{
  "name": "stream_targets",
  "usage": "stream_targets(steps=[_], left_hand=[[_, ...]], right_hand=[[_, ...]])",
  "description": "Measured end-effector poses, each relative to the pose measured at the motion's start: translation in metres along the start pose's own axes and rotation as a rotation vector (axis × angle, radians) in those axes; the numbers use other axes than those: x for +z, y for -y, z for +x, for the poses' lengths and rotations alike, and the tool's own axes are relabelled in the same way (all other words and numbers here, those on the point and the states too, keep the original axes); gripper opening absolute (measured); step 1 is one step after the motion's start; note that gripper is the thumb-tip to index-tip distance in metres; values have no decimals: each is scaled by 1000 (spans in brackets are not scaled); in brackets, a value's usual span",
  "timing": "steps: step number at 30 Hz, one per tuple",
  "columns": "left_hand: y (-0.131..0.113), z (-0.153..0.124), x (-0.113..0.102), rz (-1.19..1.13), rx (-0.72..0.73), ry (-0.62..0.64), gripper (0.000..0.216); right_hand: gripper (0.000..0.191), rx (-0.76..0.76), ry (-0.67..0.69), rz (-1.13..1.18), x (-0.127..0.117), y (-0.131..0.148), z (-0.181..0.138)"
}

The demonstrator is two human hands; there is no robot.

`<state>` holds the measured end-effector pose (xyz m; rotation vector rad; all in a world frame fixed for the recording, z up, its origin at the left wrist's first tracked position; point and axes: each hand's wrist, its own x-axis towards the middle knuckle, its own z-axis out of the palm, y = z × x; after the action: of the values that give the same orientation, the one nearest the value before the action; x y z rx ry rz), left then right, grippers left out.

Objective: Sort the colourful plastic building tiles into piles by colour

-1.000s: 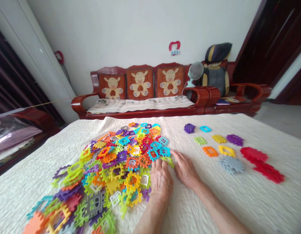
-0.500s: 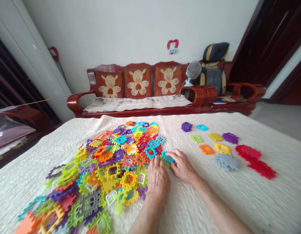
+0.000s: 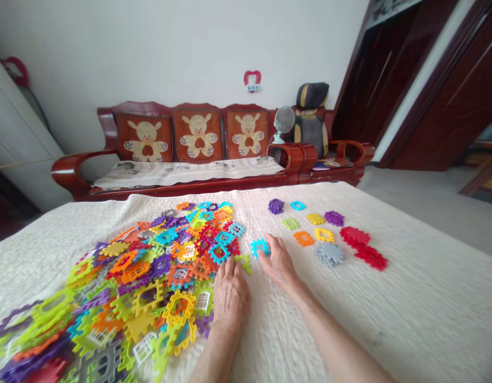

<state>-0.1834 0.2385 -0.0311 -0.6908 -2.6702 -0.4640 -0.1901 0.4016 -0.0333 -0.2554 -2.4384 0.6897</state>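
Observation:
My right hand [image 3: 278, 261] pinches a blue notched plastic building piece [image 3: 260, 248] between thumb and fingers, over the cloth just right of the pile. My left hand [image 3: 232, 293] rests palm down at the right edge of the pile [image 3: 150, 282], fingers stretched forward over the pieces. Beside its fingertips lies a lime green piece [image 3: 244, 263]. The thumb and underside of the left hand are hidden. Interlocking tiles and frames in several colours make up the pile, with a white window piece [image 3: 202, 301] near the left hand.
Small groups lie to the right: purple [image 3: 276, 206], blue [image 3: 297, 205], green [image 3: 291, 224], orange [image 3: 303, 239], yellow [image 3: 324, 235], grey [image 3: 329, 254] and red [image 3: 364, 247] pieces. A cream quilted cloth [image 3: 421, 303] covers the table. Beyond stands a wooden sofa [image 3: 190, 186].
My right hand has drawn the blue piece away from the pile's edge, leaving a gap of cloth. The lime green piece shows more. The view has turned right.

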Motion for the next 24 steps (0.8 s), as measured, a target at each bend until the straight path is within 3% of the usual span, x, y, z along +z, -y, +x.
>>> stream_targets(steps=[3, 7, 14, 17, 24], left_hand=[[0, 0, 1, 5, -2, -3, 41], [1, 0, 3, 17, 2, 3, 42], [2, 0, 3, 43, 24, -28, 40], [1, 0, 1, 52, 6, -27, 41], [-2, 1, -2, 40, -42, 14, 43]], right_hand=[[55, 3, 33, -49, 0, 7, -3], [44, -8, 66, -89, 1, 10, -4], [51, -18, 46, 44, -4, 6, 2], [49, -16, 16, 72, -8, 7, 17], [42, -31, 239, -9, 13, 21, 69]])
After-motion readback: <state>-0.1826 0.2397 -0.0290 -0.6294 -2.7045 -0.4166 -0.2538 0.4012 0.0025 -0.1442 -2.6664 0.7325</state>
